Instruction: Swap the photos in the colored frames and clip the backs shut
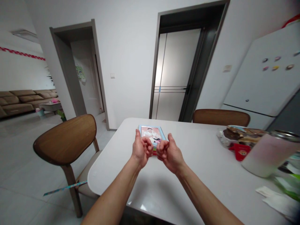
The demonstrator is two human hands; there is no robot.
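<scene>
My left hand is held above the white table, fingers curled in and thumb pointing up. Opposite it, my right hand makes the same shape, its curled fingers facing the left ones with a small gap between. Nothing shows in either hand. Just behind them lies a picture with a light blue border, showing a person in white on a pink ground. Green and red edges are visible beneath it, as of a stack. My hands hide its lower part, and whether they touch it I cannot tell.
On the table's right side stand a pink and white tumbler, a red packet, a bagged item and white tissue. Brown chairs stand at the left and far side. A white fridge is at the right.
</scene>
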